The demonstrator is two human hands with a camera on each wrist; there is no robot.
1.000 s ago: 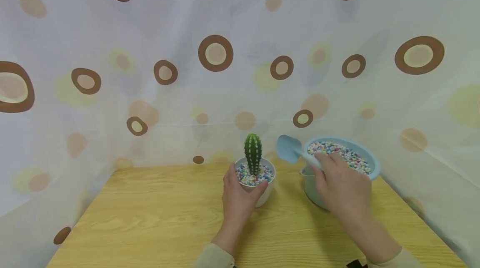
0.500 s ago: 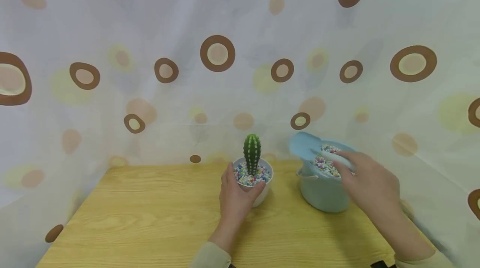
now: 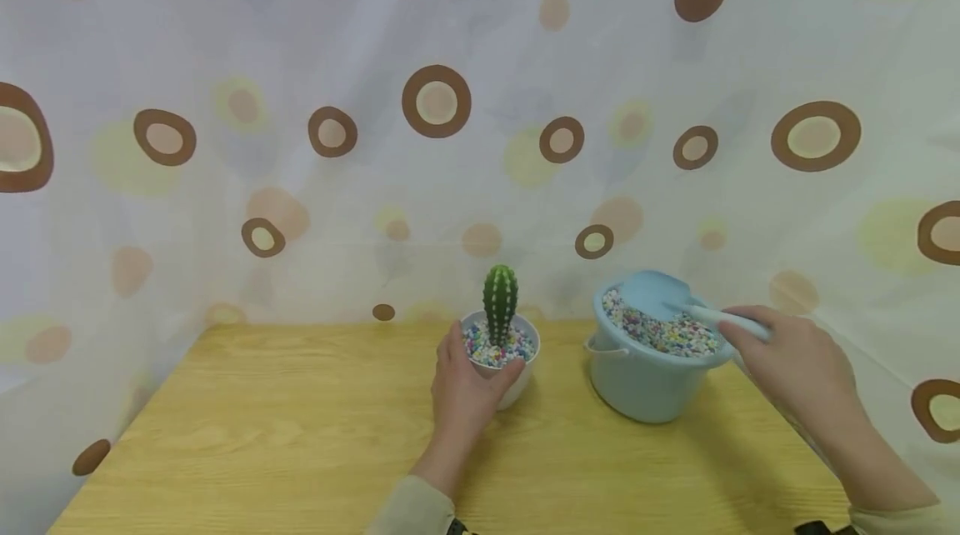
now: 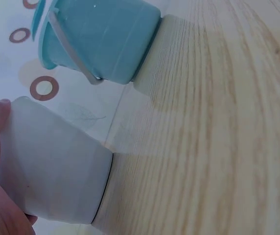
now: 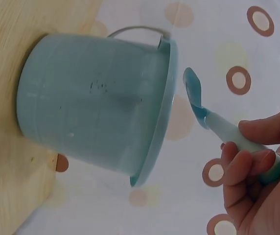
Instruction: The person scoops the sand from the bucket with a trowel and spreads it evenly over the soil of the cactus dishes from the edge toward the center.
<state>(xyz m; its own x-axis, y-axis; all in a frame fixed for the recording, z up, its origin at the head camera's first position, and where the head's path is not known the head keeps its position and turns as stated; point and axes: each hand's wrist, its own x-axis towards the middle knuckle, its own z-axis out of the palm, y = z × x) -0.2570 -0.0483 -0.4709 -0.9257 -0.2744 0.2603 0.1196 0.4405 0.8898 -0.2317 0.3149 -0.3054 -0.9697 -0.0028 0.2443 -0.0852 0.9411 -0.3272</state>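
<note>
A green cactus (image 3: 500,302) stands in a white pot (image 3: 517,389) filled with multicoloured pebbles (image 3: 480,345). My left hand (image 3: 465,389) grips this pot by its side, thumb near the front rim; the left wrist view shows the pot's smooth wall (image 4: 57,161) upright on the table. To the right, a light blue bucket (image 3: 645,389) holds more coloured pebbles (image 3: 667,335). My right hand (image 3: 798,364) holds a blue toy shovel (image 3: 656,295) by its pale handle (image 5: 228,129), the blade over the bucket's mouth. In the right wrist view the blade (image 5: 193,90) is just above the rim.
A wooden table (image 3: 285,418) carries both containers, with its bare surface stretching left and in front. A patterned curtain (image 3: 360,210) hangs behind and along both sides. The bucket's thin handle (image 4: 74,51) hangs down on its left side.
My right hand has moved right with the shovel, bringing the blade from left of the bucket to over its pebbles. The left hand keeps its grip on the pot. The head view has shifted slightly.
</note>
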